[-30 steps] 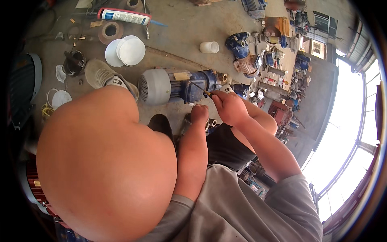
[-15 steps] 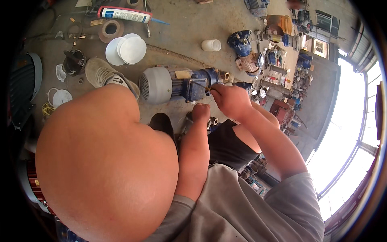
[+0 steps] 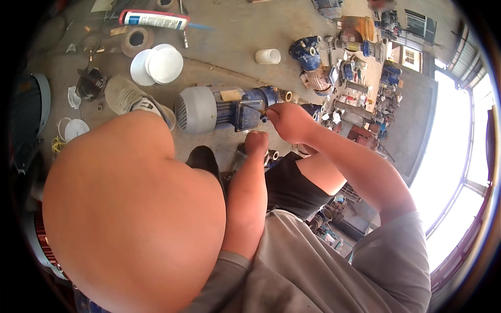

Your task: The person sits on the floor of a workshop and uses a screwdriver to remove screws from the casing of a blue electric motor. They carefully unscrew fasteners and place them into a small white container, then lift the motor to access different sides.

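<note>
A blue pump motor (image 3: 224, 108) with a grey fan cover lies on its side on the floor in front of me. On its flank is a square dark-blue terminal box (image 3: 247, 116). My right hand (image 3: 288, 121) is closed around what looks like a slim screwdriver (image 3: 259, 110), whose thin shaft slants over the box. Just on the near side of the box, my left hand (image 3: 256, 142) is curled shut; its fingers face away from me, hiding whatever may be in them.
Beyond the motor stand a white plastic cup (image 3: 267, 56), white discs (image 3: 164, 63) and a sealant tube (image 3: 155, 20). My shoe (image 3: 136, 99) is close to the fan cover. More pumps (image 3: 313, 65) and parts crowd the floor at right. A dark motor (image 3: 28, 122) stands at far left.
The whole scene has shifted slightly left in the picture. My right elbow has swung outward to the right, while both hands keep their places by the terminal box.
</note>
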A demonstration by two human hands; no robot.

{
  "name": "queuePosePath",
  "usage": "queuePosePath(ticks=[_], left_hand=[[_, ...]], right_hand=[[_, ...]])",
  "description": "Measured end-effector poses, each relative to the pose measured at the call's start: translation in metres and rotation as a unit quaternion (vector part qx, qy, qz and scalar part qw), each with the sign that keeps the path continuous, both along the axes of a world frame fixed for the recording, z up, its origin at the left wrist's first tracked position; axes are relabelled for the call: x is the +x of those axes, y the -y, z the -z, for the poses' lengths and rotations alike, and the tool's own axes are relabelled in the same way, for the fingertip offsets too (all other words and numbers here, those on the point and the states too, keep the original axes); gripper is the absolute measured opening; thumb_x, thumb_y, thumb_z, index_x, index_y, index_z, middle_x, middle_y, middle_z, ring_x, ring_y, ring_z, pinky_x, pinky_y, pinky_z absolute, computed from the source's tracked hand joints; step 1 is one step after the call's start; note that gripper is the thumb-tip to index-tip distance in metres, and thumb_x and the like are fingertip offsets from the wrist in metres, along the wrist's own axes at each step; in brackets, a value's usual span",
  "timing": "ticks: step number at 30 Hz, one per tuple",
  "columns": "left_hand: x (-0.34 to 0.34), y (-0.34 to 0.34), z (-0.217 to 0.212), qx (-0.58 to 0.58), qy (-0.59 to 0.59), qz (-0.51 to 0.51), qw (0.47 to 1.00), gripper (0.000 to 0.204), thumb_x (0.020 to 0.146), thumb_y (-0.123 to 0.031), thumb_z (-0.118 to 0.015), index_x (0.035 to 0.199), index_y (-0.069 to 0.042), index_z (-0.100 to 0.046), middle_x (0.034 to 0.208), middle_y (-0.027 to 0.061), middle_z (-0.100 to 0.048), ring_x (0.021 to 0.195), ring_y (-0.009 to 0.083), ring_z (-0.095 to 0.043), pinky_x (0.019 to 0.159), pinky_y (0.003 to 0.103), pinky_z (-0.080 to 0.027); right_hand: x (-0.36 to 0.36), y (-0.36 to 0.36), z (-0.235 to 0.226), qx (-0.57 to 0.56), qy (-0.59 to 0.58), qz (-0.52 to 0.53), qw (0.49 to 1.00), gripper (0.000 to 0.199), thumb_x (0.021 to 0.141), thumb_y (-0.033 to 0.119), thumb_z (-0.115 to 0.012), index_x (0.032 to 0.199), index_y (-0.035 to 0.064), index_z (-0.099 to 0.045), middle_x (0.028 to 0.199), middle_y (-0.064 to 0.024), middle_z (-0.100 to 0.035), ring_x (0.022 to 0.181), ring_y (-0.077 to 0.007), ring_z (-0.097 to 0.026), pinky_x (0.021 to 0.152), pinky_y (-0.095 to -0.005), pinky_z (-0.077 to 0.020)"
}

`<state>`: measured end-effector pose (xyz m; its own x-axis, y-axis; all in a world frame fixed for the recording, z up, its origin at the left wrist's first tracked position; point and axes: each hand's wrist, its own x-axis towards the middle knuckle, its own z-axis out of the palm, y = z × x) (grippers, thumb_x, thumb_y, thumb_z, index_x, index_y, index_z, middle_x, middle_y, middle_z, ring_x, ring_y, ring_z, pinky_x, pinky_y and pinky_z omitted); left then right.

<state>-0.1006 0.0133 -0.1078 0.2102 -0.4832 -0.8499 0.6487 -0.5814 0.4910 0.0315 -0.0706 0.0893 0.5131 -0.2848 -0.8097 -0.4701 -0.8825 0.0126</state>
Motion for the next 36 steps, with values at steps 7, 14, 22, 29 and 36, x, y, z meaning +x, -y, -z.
queuePosePath(ticks=[7,14,22,29,36], left_hand=[[0.000,0.016,0.044,-0.045,-0.222,-0.095,0.969,0.019,0.087,-0.021,-0.064,0.088,-0.002,-0.069,0.080,0.0147,-0.072,0.069,0.0282,-0.072,0.057,0.041,-0.055],[0.030,0.020,-0.077,-0.168,-0.245,-0.045,0.954,0.019,0.097,-0.021,-0.057,0.091,-0.006,-0.066,0.069,0.0025,-0.060,0.052,0.0153,-0.056,0.046,0.032,-0.045],[0.115,-0.008,-0.055,-0.106,-0.122,0.037,0.986,0.016,0.098,-0.016,-0.055,0.101,-0.005,-0.067,0.070,0.0007,-0.059,0.054,0.0135,-0.053,0.048,0.030,-0.045],[0.083,-0.005,-0.039,-0.059,-0.075,0.156,0.983,0.013,0.097,-0.014,-0.060,0.095,-0.010,-0.071,0.070,-0.0009,-0.058,0.058,0.0148,-0.055,0.056,0.033,-0.049],[0.079,0.003,-0.047,-0.071,-0.029,0.164,0.983,0.024,0.097,-0.008,-0.047,0.110,-0.003,-0.068,0.070,0.0022,-0.056,0.055,0.0148,-0.052,0.048,0.030,-0.043]], right_hand=[[-0.002,0.000,0.025,0.072,-0.041,0.121,0.989,0.023,0.084,0.011,-0.067,0.106,0.0036,-0.065,0.079,-0.0128,-0.071,0.070,-0.0302,-0.070,0.063,-0.0420,-0.0559],[-0.062,0.020,0.061,0.024,-0.013,0.068,0.997,0.027,0.085,0.023,-0.069,0.106,0.0066,-0.072,0.084,-0.0155,-0.073,0.078,-0.0350,-0.072,0.067,-0.0451,-0.0567],[-0.074,-0.084,-0.054,-0.033,0.449,0.334,0.828,0.039,0.099,0.028,-0.059,0.128,0.0019,-0.062,0.119,-0.0232,-0.068,0.114,-0.0390,-0.065,0.094,-0.0456,-0.0523],[-0.250,-0.149,-0.145,-0.274,0.570,0.352,0.690,0.022,0.089,0.009,-0.072,0.106,0.0050,-0.059,0.095,-0.0155,-0.060,0.095,-0.0403,-0.060,0.079,-0.0476,-0.0501],[-0.325,-0.195,-0.110,-0.318,0.471,0.537,0.624,0.063,0.073,0.038,-0.092,0.108,0.0011,-0.056,0.105,-0.0180,-0.057,0.104,-0.0380,-0.056,0.090,-0.0452,-0.0470]])
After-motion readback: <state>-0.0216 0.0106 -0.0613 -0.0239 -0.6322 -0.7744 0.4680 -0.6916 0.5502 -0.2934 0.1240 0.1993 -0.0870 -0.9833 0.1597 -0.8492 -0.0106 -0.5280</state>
